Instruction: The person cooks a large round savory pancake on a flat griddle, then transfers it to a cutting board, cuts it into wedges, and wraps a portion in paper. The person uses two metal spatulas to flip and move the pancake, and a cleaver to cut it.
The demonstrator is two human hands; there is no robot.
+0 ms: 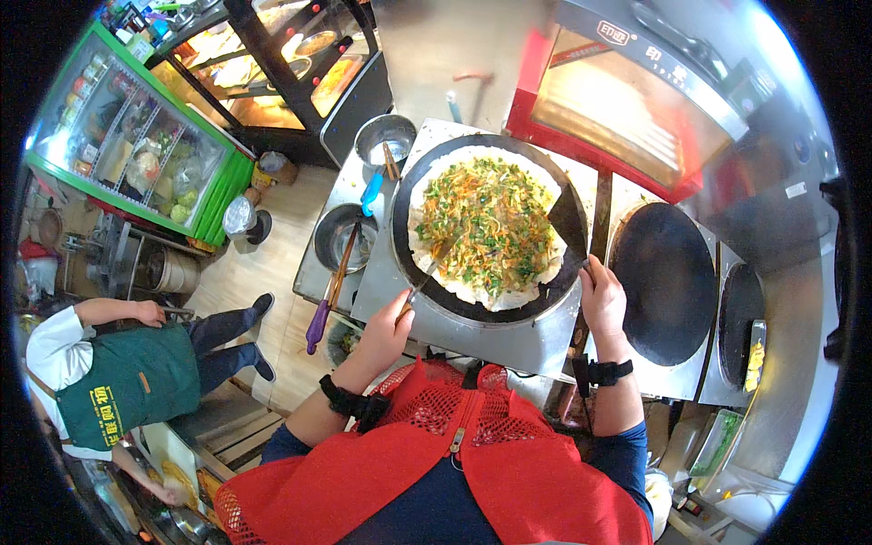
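Note:
A round griddle point(487, 319) carries a large pale flatbread point(511, 298) topped with chopped greens, orange shreds and yellowish bits point(487, 218). My left hand point(387, 332) grips the handle of a metal spatula point(446, 251) at the griddle's lower left; its blade lies over the topping. At the right rim, my right hand point(603, 298) holds a second, dark wedge-shaped spatula point(569, 214). That blade is at the flatbread's right edge, and I cannot tell whether it reaches underneath.
Two steel bowls point(385, 129) point(329, 238) holding utensils stand left of the griddle. Two more dark griddles point(662, 283) point(741, 320) are on the right. A red-framed lit cabinet point(606, 102) rises behind. Further left, a person in a green apron point(129, 375) works near a green-framed fridge point(129, 136).

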